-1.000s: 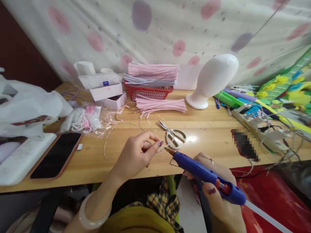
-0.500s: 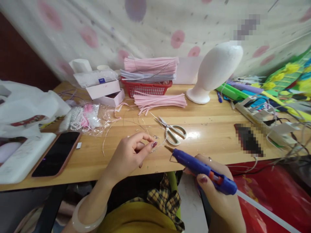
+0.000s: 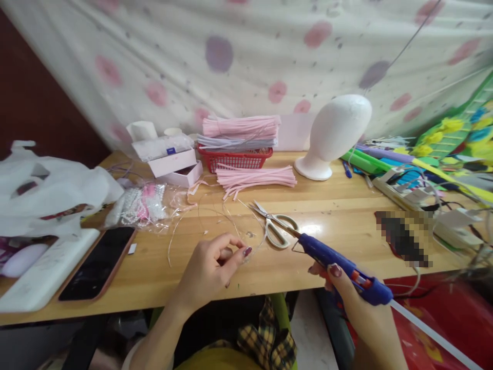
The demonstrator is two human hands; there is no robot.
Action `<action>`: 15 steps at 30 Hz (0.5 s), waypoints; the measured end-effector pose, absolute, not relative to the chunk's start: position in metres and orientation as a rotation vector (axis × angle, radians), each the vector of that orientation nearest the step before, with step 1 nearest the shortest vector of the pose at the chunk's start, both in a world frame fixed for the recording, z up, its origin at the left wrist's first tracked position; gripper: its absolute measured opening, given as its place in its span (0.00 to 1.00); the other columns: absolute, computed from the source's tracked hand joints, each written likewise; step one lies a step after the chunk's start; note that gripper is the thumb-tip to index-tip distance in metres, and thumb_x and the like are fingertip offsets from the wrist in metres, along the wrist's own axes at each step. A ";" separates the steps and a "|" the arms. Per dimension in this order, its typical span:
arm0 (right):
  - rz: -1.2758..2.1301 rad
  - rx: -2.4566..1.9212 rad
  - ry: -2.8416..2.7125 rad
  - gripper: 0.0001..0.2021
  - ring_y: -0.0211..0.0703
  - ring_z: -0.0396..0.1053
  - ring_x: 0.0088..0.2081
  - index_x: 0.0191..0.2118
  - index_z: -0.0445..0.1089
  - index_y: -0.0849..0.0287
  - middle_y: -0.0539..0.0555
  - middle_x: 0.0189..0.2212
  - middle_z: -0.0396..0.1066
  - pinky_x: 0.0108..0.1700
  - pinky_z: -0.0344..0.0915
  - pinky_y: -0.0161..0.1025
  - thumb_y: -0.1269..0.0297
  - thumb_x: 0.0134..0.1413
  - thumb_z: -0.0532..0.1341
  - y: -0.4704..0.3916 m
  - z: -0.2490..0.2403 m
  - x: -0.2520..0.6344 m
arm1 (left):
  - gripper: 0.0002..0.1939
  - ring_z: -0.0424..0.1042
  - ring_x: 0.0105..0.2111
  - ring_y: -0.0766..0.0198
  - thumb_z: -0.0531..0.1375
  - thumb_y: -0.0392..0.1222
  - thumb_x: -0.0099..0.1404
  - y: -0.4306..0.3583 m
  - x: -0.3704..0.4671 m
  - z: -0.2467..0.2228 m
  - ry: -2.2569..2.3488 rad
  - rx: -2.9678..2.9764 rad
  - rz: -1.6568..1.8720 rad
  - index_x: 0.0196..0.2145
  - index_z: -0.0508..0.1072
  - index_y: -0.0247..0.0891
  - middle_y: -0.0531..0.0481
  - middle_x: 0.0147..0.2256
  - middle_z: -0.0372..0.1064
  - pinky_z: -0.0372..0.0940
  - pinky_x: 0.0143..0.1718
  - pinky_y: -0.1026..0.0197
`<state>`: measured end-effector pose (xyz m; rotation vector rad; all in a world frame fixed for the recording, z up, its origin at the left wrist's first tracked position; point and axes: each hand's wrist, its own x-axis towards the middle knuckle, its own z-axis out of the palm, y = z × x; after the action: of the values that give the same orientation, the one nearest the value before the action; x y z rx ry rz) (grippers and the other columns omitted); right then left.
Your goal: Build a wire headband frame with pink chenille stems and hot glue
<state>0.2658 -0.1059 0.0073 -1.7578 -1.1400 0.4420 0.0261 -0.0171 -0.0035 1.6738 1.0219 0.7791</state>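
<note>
My left hand (image 3: 215, 264) is closed in a pinch above the table's front edge. Between thumb and forefinger is a thin wire (image 3: 235, 226) with small clear beads near the fingertips; their detail is too small to make out. My right hand (image 3: 346, 288) is wrapped round a blue hot glue gun (image 3: 331, 259), its nozzle pointing left toward the scissors. A long white glue stick (image 3: 427, 331) sticks out of its back. The scissors (image 3: 275, 226) lie slightly spread on the table between and beyond my hands.
Pink pipe cleaners (image 3: 256, 180) lie before a red basket (image 3: 236, 162). A white foam head (image 3: 335, 133) stands behind the glue gun. Left are a phone (image 3: 98, 264), bagged pearl beads (image 3: 140, 205) and small boxes (image 3: 173, 164). A power strip (image 3: 400, 190) with tangled cables lies right.
The glue gun in my right hand has moved right, away from my left hand. My left hand keeps its pinch on the wire. The whole view has tilted up a little.
</note>
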 end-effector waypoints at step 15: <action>0.378 -1.859 -1.022 0.16 0.47 0.72 0.28 0.31 0.78 0.57 0.52 0.24 0.75 0.27 0.67 0.37 0.47 0.46 0.66 -0.101 0.001 0.272 | 0.15 0.56 0.14 0.72 0.57 0.52 0.67 -0.019 0.027 -0.004 1.020 1.740 0.825 0.33 0.70 0.38 0.61 0.15 0.54 0.51 0.17 0.68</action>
<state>0.2724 -0.1012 0.0006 -1.8587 -1.0221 0.3785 0.0268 -0.0193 -0.0039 1.7398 1.0204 0.8249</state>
